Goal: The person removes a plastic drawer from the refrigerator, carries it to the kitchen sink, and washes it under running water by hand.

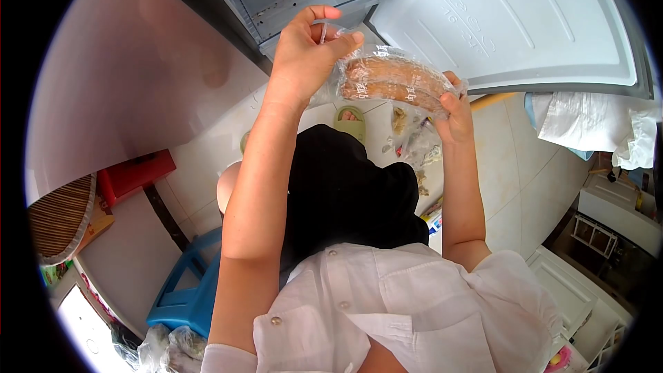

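Note:
A clear plastic packet (397,83) with white print holds long, brown, sausage-like pieces, stretched between my two hands in front of the open refrigerator. My left hand (311,52) is closed at the packet's left end, with loose plastic film by its thumb and fingers. At the right end, my right hand (454,112) grips the packet, thumb toward me and fingers partly behind it. Beyond my left hand, a pulled-out freezer drawer (356,10) shows dark specks inside.
The open refrigerator door (511,27) spans the upper right. Plastic bags and scraps (420,141) lie on the tiled floor (497,173) by my slippered foot (350,121). A blue stool (183,287) and a red box (137,178) are at left. White cloth (580,121) hangs at right.

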Demonstrator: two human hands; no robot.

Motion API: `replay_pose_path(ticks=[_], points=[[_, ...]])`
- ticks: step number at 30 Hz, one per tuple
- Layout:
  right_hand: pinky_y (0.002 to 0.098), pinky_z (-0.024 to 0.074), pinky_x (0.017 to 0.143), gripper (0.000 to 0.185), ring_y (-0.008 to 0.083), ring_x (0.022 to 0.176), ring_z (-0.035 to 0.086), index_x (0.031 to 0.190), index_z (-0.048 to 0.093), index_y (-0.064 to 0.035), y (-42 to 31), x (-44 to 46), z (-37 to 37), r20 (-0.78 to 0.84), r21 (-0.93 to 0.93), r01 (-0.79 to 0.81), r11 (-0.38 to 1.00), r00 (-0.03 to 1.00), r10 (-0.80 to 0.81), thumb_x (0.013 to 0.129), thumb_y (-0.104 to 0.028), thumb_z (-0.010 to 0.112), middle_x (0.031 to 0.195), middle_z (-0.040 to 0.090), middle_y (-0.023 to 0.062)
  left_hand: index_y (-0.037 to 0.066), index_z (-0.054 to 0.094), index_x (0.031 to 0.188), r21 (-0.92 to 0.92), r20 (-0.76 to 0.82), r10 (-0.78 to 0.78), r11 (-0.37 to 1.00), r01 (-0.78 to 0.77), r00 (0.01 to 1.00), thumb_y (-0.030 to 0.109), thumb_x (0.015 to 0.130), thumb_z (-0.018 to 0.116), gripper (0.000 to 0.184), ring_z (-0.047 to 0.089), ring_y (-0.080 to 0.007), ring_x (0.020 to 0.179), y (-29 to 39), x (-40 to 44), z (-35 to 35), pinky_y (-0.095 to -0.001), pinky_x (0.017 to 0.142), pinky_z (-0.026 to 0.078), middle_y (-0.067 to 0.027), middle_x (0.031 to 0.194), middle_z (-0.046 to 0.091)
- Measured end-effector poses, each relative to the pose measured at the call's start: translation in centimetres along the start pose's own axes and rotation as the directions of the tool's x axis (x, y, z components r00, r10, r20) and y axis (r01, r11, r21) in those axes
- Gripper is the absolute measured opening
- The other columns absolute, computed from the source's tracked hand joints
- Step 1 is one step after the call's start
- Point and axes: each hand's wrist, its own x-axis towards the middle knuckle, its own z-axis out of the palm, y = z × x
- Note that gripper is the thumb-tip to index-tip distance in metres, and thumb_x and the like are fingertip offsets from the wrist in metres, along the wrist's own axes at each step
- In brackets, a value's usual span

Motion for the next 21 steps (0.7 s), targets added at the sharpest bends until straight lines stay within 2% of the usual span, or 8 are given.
replay_pose_path(ticks=[1,4,10,13,16,21], points=[[0.0260,0.0455,0.076,0.038,0.0110,0.081,0.057,0.096,0.056,-0.0053,0.0,0.0,0.1,-0.008,0.005,0.000,1.000,1.000,0.000,0.068,-0.017,0.079,0.088,0.061,0.0020,-0.001,0.052,0.108,0.002,0.001,-0.001,1.000,0.001,1.000,0.011,0.072,0.073,0.043,0.054,-0.0099,0.069,0.0,0.0,0.0,-0.0228,0.063,0.044,-0.0032,0.076,0.055],[0.0353,0.0492,0.085,0.054,0.0198,0.094,0.060,0.110,0.049,-0.0036,0.7,0.2,-1.8,0.041,0.028,-0.025,0.999,0.999,0.024,0.068,-0.018,0.079,0.100,0.061,0.0090,0.000,0.050,0.109,-0.003,0.004,-0.019,1.000,0.019,1.000,0.010,0.073,0.075,0.044,0.053,-0.0106,0.070,0.3,-0.1,0.0,-0.0230,0.067,0.041,0.0001,0.073,0.054],[0.0358,0.0493,0.085,0.050,0.0202,0.094,0.060,0.109,0.049,-0.0031,0.6,0.1,-1.2,0.035,0.052,-0.025,0.998,0.999,0.023,0.070,-0.016,0.078,0.100,0.061,0.0094,-0.001,0.052,0.106,0.033,-0.014,0.007,0.999,-0.007,1.000,0.011,0.073,0.073,0.041,0.053,-0.0091,0.068,0.1,0.0,-0.1,-0.0224,0.062,0.043,-0.0024,0.075,0.055],[0.0359,0.0494,0.085,0.049,0.0201,0.094,0.060,0.108,0.050,-0.0029,0.8,0.2,-1.6,0.054,0.053,-0.033,0.998,0.998,0.030,0.070,-0.016,0.078,0.099,0.061,0.0093,-0.001,0.052,0.106,0.019,-0.010,0.007,1.000,-0.007,1.000,0.011,0.073,0.073,0.041,0.053,-0.0091,0.068,0.0,-0.1,-0.1,-0.0223,0.062,0.043,-0.0024,0.075,0.055],[0.0268,0.0464,0.077,0.038,0.0118,0.083,0.058,0.099,0.056,-0.0058,0.4,0.0,-0.1,0.008,0.049,-0.022,0.999,1.000,0.021,0.069,-0.015,0.078,0.090,0.062,0.0028,-0.001,0.052,0.107,0.019,-0.010,0.006,1.000,-0.006,1.000,0.011,0.073,0.073,0.042,0.054,-0.0092,0.068,0.0,0.0,-0.1,-0.0224,0.062,0.044,-0.0026,0.075,0.055],[0.0266,0.0462,0.077,0.039,0.0116,0.083,0.058,0.100,0.056,-0.0057,0.4,-0.1,-0.1,-0.012,0.048,-0.022,0.999,1.000,0.022,0.069,-0.015,0.078,0.091,0.062,0.0029,-0.001,0.052,0.107,0.027,-0.010,0.012,1.000,-0.011,1.000,0.011,0.073,0.073,0.042,0.055,-0.0094,0.068,0.0,0.0,0.0,-0.0226,0.062,0.044,-0.0030,0.075,0.056]])
